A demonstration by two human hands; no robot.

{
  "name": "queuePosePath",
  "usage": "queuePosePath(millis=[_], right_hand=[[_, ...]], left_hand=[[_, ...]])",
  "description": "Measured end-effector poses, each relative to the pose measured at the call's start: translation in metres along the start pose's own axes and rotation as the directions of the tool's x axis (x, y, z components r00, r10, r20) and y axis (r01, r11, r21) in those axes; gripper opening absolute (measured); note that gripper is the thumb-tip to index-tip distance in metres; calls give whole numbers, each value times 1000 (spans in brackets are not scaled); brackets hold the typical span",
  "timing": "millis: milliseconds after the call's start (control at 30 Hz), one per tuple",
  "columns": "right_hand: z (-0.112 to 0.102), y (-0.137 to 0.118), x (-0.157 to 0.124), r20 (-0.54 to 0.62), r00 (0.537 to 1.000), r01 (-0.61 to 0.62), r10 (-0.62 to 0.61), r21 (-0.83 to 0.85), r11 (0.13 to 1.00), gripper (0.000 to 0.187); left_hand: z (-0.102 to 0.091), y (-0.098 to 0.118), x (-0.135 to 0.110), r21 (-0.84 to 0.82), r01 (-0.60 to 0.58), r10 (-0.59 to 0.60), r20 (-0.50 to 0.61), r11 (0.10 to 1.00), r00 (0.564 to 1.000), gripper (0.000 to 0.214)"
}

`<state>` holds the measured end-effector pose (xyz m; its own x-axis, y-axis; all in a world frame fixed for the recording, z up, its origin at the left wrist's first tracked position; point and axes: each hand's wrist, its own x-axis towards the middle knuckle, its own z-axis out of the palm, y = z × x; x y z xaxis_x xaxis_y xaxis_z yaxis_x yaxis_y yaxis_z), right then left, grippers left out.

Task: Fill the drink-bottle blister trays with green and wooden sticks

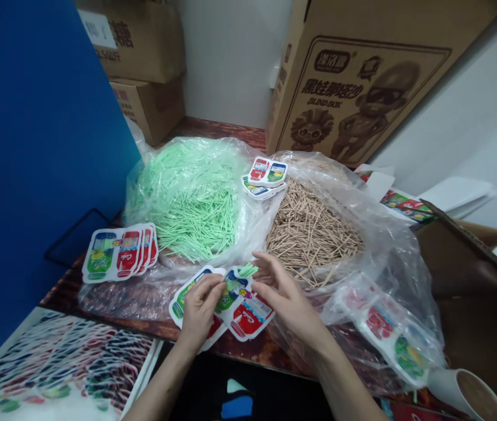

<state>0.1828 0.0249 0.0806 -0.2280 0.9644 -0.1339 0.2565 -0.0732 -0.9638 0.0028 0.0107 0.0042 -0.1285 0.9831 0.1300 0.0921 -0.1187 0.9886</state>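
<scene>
My left hand [202, 304] pinches the top left edge of a jar-shaped printed card [251, 318] with a green half and a red "Cola" half. A small bunch of green sticks [248, 269] pokes out of the top of its green half. Beside these sticks is my right hand [290, 298], its thumb and fingers apart and curved around the card's right side. Another such card [180, 298] lies partly under my left hand. Behind are a clear bag of loose green sticks [200, 216] and a bag of brown sticks [314, 234].
A fanned stack of cards [119, 254] lies at the left, and two more cards [267, 175] rest between the bags. Plastic-covered cards [384, 333] and a paper cup [468, 394] are at the right. A large carton [362, 88] stands behind; a blue panel [33, 175] borders the left.
</scene>
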Motion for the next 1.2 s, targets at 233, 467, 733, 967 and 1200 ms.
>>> queuePosePath(millis=[233, 467, 733, 967, 1200], right_hand=[[1, 4, -2, 28, 975, 219, -219, -242, 945, 27], [-3, 5, -2, 103, 955, 297, -279, -285, 911, 14], [-13, 4, -2, 202, 948, 314, -245, -475, 822, 9], [-17, -5, -15, 63, 943, 322, -327, -428, 845, 20], [-20, 13, -33, -22, 973, 197, -228, -428, 882, 16]], left_hand=[[14, 1, 0, -223, 152, -146, 42, 963, 988, 12], [16, 0, -4, -396, 421, -345, 250, 816, 905, 16], [13, 6, -3, -296, 286, -252, 149, 911, 956, 15], [-2, 13, -2, 93, 380, -357, 600, 920, 716, 23], [-8, 23, 1, 87, 347, -340, 519, 934, 785, 20]])
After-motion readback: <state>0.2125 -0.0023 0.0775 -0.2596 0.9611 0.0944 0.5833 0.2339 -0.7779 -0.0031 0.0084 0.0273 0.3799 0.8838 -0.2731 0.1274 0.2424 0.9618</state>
